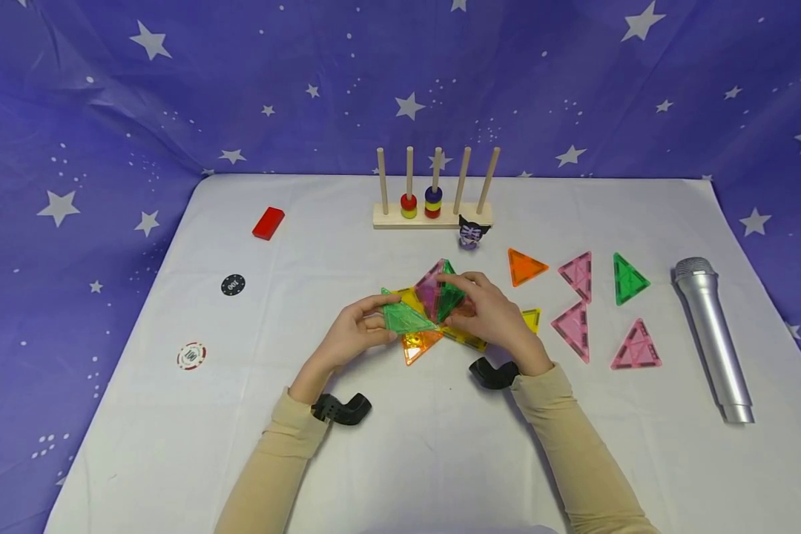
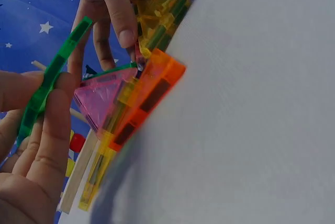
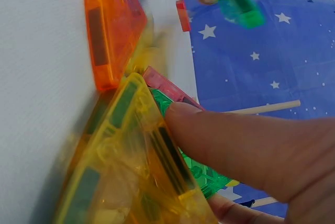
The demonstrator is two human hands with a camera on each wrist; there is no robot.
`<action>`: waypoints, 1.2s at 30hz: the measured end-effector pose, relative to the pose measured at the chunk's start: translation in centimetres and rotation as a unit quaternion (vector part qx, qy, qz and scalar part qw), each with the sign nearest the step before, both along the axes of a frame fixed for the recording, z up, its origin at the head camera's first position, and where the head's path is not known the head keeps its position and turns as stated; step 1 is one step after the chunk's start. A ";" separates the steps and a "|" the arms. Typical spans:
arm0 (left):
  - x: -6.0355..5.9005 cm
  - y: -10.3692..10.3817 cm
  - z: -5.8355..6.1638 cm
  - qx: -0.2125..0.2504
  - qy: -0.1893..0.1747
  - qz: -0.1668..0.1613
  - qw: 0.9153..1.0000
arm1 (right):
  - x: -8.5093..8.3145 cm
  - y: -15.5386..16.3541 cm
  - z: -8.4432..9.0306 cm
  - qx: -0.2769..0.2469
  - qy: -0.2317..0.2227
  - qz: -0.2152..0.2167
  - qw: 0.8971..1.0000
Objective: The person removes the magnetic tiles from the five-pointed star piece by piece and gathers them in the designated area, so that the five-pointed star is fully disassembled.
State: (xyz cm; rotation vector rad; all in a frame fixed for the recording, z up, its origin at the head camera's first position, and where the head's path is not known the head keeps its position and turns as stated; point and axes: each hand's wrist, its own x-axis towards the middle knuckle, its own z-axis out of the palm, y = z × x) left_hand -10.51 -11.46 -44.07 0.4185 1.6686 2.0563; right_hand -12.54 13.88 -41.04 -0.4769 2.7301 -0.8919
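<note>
One green tile [image 1: 406, 319] in left grip [image 1: 352, 334]; tabletop edges [image 1: 145, 326] well away

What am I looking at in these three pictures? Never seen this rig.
There is no robot: a person works with two bare hands and wears three cameras. The wide picture comes from the head, looking down; the two close, tilted ones come from the left and right wrists.

On the white table, a black chip, a white chip and a red block lie to the left. A peg rack and a small figure stand at the back. Loose tiles and a microphone lie to the right.

The left hand pinches a green tile; the right hand holds the tile cluster.
</note>
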 end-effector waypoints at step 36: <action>-7.1 -2.0 0.1 -0.381 0.133 0.176 0.898 | 0.1 -0.1 0.2 0.008 -0.006 0.004 1.000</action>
